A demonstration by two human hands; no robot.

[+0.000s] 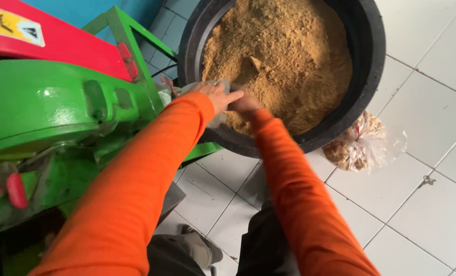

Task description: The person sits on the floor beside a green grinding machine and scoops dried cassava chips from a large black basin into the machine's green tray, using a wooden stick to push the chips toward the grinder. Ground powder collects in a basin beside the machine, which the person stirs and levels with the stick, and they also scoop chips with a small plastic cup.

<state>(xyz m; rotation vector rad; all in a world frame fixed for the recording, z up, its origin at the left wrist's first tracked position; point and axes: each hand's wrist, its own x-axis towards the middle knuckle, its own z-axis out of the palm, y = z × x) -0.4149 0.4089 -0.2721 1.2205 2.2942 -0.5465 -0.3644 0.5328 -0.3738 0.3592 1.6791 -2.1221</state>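
The left hand (215, 95) holds a clear bag (219, 118) at the tub's (368, 61) near rim. The right hand (244, 102) is closed in the brown powder (284, 56), touching the left. A green machine (49, 102) stands left. Another bag (361, 143) lies right.

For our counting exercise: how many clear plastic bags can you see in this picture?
2. One clear plastic bag of brown pieces lies on the white tiled floor right of the big black tub. Another, the small clear bag, is at the hands, partly hidden.
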